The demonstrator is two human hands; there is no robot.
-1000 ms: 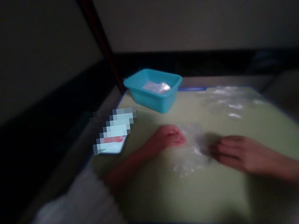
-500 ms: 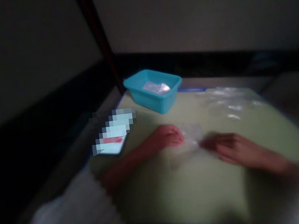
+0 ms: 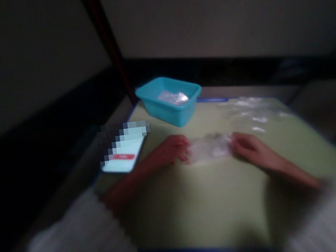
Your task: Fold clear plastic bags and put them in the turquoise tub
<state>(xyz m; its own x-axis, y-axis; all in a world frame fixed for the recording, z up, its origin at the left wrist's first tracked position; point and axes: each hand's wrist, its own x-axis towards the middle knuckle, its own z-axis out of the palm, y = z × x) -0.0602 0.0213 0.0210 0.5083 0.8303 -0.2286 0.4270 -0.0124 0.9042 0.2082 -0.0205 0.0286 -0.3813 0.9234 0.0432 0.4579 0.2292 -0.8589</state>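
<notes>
A clear plastic bag (image 3: pixel 209 147) stretches between my two hands, just over the pale yellow-green table (image 3: pixel 196 208). At its left end, my left hand (image 3: pixel 175 148) is closed on the edge with bent fingers. My right hand (image 3: pixel 248 146) pinches the opposite end between thumb and fingers. The picture is blurred, and I cannot make out whether anything lies inside the bag.
Beyond my hands stands a turquoise plastic basin (image 3: pixel 170 109) with clear plastic packets (image 3: pixel 173 97) in it. More clear plastic bags (image 3: pixel 253 111) lie spread at the back right. A lit phone (image 3: pixel 125 151) rests by the table's left edge.
My right hand has moved up to the bag's right end, and my left hand has shifted slightly left. The bag, crumpled before, is now drawn out flatter between them.
</notes>
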